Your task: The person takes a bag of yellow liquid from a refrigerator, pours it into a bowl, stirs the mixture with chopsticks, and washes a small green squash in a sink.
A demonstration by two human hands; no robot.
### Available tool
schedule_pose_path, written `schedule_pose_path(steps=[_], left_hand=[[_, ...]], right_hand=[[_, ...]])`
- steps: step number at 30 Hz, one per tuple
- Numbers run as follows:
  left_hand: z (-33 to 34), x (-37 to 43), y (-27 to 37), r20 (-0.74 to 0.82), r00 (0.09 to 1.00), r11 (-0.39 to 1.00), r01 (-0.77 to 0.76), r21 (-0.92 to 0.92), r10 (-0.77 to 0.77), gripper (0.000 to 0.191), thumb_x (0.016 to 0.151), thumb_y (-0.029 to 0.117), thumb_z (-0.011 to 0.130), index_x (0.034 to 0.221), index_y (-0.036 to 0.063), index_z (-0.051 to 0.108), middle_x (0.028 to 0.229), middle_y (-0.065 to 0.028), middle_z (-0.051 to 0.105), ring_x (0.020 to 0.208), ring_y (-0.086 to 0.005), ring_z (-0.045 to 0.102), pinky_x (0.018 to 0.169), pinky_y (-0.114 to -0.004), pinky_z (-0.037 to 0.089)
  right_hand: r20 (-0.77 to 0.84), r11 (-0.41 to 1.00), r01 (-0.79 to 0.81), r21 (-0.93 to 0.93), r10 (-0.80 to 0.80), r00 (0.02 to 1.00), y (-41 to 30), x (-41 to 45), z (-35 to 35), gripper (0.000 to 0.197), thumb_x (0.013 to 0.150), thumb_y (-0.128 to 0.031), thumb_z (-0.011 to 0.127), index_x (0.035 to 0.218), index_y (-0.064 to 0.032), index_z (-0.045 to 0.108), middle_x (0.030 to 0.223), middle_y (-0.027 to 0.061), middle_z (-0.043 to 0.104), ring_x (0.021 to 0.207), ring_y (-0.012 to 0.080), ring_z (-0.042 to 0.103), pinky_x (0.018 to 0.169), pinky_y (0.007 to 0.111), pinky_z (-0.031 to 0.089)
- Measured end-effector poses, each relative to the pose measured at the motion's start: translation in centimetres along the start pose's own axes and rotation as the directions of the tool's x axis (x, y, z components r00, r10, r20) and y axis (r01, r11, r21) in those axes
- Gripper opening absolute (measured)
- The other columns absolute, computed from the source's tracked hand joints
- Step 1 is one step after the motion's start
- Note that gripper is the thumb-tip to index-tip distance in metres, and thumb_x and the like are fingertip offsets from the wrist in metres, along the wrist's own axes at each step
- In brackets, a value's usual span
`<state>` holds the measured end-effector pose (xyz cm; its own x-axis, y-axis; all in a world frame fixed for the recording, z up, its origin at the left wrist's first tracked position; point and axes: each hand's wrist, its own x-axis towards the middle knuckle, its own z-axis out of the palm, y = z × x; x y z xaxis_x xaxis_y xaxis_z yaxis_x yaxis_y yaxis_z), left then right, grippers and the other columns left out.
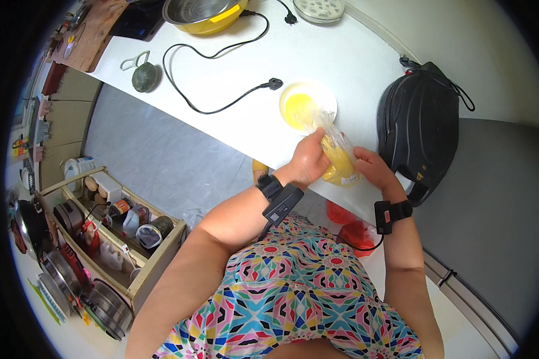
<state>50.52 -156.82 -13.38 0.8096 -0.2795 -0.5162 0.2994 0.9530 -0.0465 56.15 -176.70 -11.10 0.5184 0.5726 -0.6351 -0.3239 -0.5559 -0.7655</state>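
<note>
A clear plastic bag of yellow grain or meal [339, 164] is held between my two hands above the white counter [364, 58]. My left hand [312, 157] grips the bag near its neck, thumb towards the mouth. At the bag's right side, the fingers of my right hand [373, 167] pinch the plastic. The loose mouth of the bag overhangs the near rim of a white bowl [329, 96]. Inside that bowl lie yellow contents [296, 107]; whether powder or liquid I cannot tell. A small label with writing is on the bag's lower end.
To the right stands a black electric griddle [424, 130]. A black power cord [173, 83] curves from a yellow electric pot [206, 24] to a plug [275, 84]. Near the counter's left edge are a dark green squash [144, 77] and a peeler [137, 60]. A wooden shelf unit [161, 244] holds bottles.
</note>
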Motion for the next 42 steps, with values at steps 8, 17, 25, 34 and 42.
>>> schedule_pose_path(steps=[8, 17, 25, 34, 42], left_hand=[[0.1, 0.5, 1.3, -0.085, 0.996, 0.999, -0.039, 0.024, 0.041, 0.045, 0.105, 0.027, 0.022, 0.134, -0.0060, 0.032, 0.124, -0.0237, 0.051, 0.116, -0.0345, 0.051, 0.105, -0.047, 0.039], [0.8, -0.4, 0.9, -0.096, 0.995, 0.999, -0.026, -0.021, 0.024, 0.046, 0.105, 0.032, 0.023, 0.132, -0.0029, 0.036, 0.126, -0.0214, 0.050, 0.116, -0.0339, 0.051, 0.104, -0.047, 0.040], [1.3, -2.8, 0.6, 0.056, 0.994, 0.983, 0.082, 0.166, -0.093, 0.037, 0.101, 0.036, 0.042, 0.120, 0.0069, 0.053, 0.109, -0.0059, 0.063, 0.104, -0.0190, 0.058, 0.091, -0.032, 0.047], [1.2, -3.2, 0.4, 0.029, 0.982, 0.962, 0.176, 0.207, -0.186, 0.029, 0.101, 0.023, 0.043, 0.117, 0.0000, 0.052, 0.110, -0.0114, 0.063, 0.100, -0.0199, 0.061, 0.094, -0.035, 0.047], [1.7, -3.3, 0.5, 0.090, 0.977, 0.979, 0.186, 0.080, -0.192, 0.041, 0.100, 0.035, 0.044, 0.124, 0.0014, 0.050, 0.120, -0.0139, 0.060, 0.110, -0.0249, 0.058, 0.102, -0.039, 0.043]], right_hand=[[0.007, 0.992, 0.128, -0.007, -0.128, 0.992, 0.2, 0.9, 2.3, 0.045, 0.087, -0.028, 0.066, 0.121, -0.0007, 0.057, 0.106, 0.0055, 0.064, 0.094, 0.0123, 0.060, 0.086, 0.028, 0.047], [0.017, 0.985, 0.097, -0.140, -0.096, 0.995, -0.7, 0.6, 2.0, 0.038, 0.089, -0.025, 0.065, 0.119, -0.0024, 0.058, 0.103, 0.0044, 0.066, 0.092, 0.0114, 0.060, 0.083, 0.029, 0.048], [-0.006, 0.999, 0.048, -0.004, -0.048, 0.999, -6.8, -1.9, 2.9, 0.027, 0.095, -0.022, 0.059, 0.111, 0.0003, 0.062, 0.095, -0.0007, 0.064, 0.085, 0.0064, 0.056, 0.076, 0.023, 0.047], [-0.051, 0.972, -0.219, -0.083, 0.216, 0.975, -8.0, -2.4, 2.4, 0.033, 0.095, -0.030, 0.057, 0.107, -0.0002, 0.064, 0.088, 0.0018, 0.065, 0.076, 0.0090, 0.058, 0.069, 0.024, 0.047], [-0.002, 0.962, -0.264, 0.075, 0.265, 0.964, -10.5, -3.9, 2.4, 0.037, 0.093, -0.032, 0.059, 0.107, 0.0010, 0.065, 0.092, 0.0040, 0.067, 0.079, 0.0090, 0.060, 0.071, 0.024, 0.048]])
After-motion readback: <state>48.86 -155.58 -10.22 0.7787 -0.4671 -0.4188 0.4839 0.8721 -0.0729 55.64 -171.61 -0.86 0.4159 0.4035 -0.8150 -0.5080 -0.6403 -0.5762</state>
